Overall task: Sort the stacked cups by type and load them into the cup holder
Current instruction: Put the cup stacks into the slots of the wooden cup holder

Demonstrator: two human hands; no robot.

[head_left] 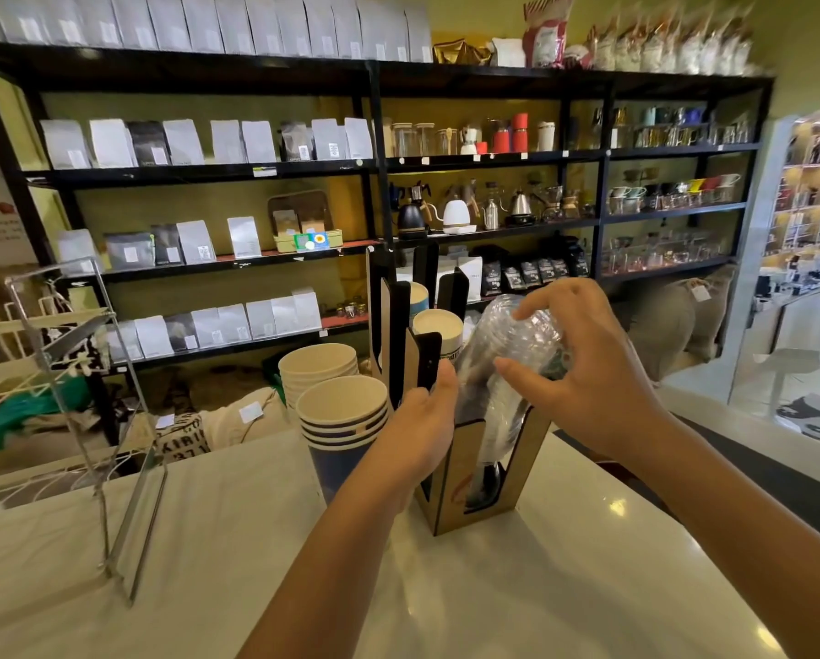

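Near the counter's (208, 563) far edge, two paper cup stacks (341, 411) wait left of the cup holder (446, 487). Left hand (422, 420) grips the holder's front divider, steadying it. Right hand (584, 373) curls round the clear plastic cup stack (503, 373), tilted, base in the nearest slot. Best straighten the stack before lowering.

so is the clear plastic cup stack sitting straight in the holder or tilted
Tilted: the clear plastic cup stack leans right out of the brown cardboard cup holder's front slot, right hand gripping its top.
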